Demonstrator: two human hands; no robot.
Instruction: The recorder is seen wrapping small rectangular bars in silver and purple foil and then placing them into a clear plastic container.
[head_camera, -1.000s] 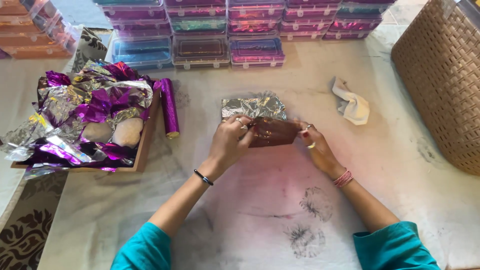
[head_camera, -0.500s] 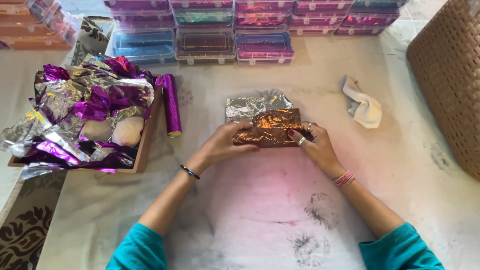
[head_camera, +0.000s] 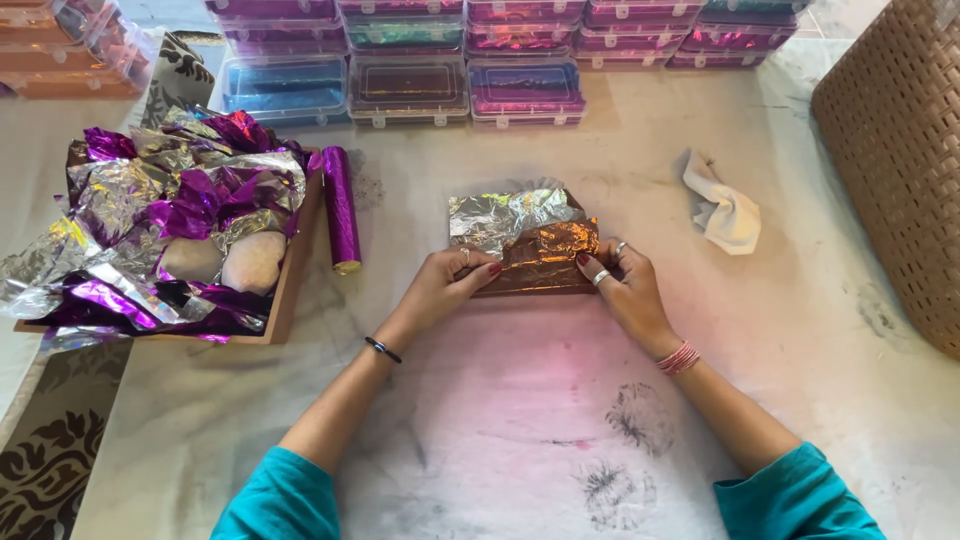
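Observation:
A crumpled sheet of foil (head_camera: 525, 238), silver on its far part and copper-brown on its near folded part, lies on the white stained cloth (head_camera: 520, 420) in the middle. My left hand (head_camera: 447, 283) pinches the foil's near left edge with thumb and fingers. My right hand (head_camera: 625, 285), with rings, presses and grips the foil's right end. Both hands rest on the cloth, close together, with teal sleeves lower down.
A wooden tray (head_camera: 285, 290) at the left holds purple and silver foil scraps and two pale lumps. A purple foil roll (head_camera: 340, 208) lies beside it. Stacked clear plastic boxes (head_camera: 410, 85) line the far side. A crumpled white rag (head_camera: 727, 210) and a wicker basket (head_camera: 895, 160) sit at the right.
The foil was held up slightly a second ago; it now lies flat on the cloth with its copper side folded over, and both hands press its ends.

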